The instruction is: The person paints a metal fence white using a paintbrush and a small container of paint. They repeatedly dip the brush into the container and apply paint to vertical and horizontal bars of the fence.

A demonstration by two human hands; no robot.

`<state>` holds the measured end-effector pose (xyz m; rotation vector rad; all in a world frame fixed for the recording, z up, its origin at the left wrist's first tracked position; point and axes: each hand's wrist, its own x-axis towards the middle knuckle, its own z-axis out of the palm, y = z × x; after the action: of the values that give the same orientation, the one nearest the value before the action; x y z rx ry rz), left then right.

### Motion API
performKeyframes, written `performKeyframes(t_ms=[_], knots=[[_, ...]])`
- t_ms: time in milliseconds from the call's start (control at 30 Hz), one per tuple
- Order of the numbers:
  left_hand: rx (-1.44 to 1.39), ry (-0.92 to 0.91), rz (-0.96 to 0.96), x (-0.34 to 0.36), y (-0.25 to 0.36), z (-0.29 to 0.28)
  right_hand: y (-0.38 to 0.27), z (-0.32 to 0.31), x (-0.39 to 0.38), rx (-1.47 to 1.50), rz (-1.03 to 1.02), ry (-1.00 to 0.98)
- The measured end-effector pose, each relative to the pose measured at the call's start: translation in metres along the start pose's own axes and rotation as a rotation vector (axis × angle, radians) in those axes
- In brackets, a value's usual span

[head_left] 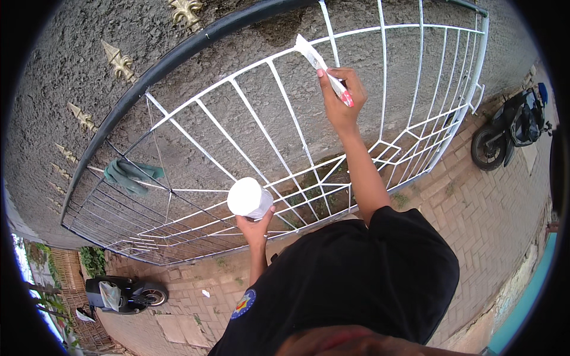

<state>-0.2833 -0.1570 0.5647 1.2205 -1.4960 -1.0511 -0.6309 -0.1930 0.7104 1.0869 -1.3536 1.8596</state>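
Observation:
A paintbrush [318, 62] with a white, paint-covered handle and a red end is gripped in my right hand [344, 98]. Its white bristles touch the upper curved rail of the metal gate [252, 66]. Below and to the left, my left hand [255, 226] holds up a round white paint container [249, 199], its fingers wrapped round the lower side. White covers the gate's bars at the middle and right, while many bars at the left are dark. The thick top rail [178, 50] is black and carries gold spear-shaped finials [117, 61].
A green cloth [132, 175] hangs over the gate's left bars. Behind the gate rises a rough grey wall [225, 107]. One motorbike [513, 127] stands at the right and another [124, 295] at the lower left, both on brick paving [463, 219].

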Motion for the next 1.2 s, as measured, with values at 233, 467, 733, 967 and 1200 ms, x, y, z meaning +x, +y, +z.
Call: performKeyframes(t_ms=[233,467,733,967,1200], knots=[[-0.068,-0.029,0.013,0.009,-0.006,0.01,0.009,-0.02,0.008,-0.178,-0.276,-0.027],[-0.111,-0.067,0.037,0.015,-0.017,0.009,0.018,-0.046,0.02,-0.224,-0.021,0.236],[-0.16,-0.034,0.025,0.013,-0.021,0.001,0.034,-0.055,0.032,-0.248,-0.019,0.19],[-0.101,-0.022,0.076,0.014,-0.021,0.003,0.052,-0.048,0.034,-0.346,-0.031,0.195],[-0.121,-0.019,0.012,0.012,-0.024,-0.001,0.031,-0.047,0.021,-0.101,0.102,-0.157]])
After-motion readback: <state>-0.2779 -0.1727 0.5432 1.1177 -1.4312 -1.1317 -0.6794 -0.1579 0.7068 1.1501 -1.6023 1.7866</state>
